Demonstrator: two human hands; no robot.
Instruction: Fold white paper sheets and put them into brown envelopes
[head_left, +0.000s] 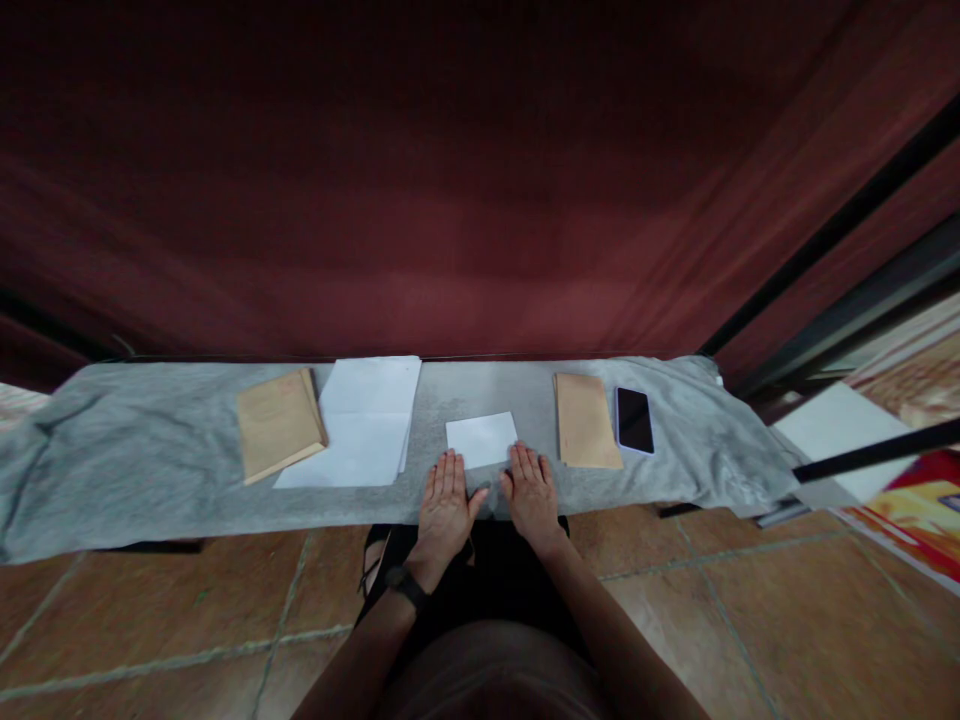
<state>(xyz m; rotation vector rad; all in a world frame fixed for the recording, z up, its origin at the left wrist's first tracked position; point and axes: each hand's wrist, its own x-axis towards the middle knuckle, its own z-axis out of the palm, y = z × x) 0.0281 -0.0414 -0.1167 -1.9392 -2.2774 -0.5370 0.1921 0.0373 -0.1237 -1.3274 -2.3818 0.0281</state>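
Observation:
A small white piece of paper, perhaps folded, lies flat on the grey cloth in front of me. My left hand rests palm down at its lower left corner, fingers stretched out. At the lower right corner my right hand also lies flat, its fingertips at the paper's edge. Neither hand grips anything. Left of the paper are larger white sheets with a crease across them. Brown envelopes overlap those sheets on their left side. To the right lies another brown envelope stack.
A phone with a dark screen lies right of the envelopes. Grey cloth covers the narrow bench, backed by a dark red surface. Black bars and a red-and-yellow package are at the right. Brown floor tiles show below.

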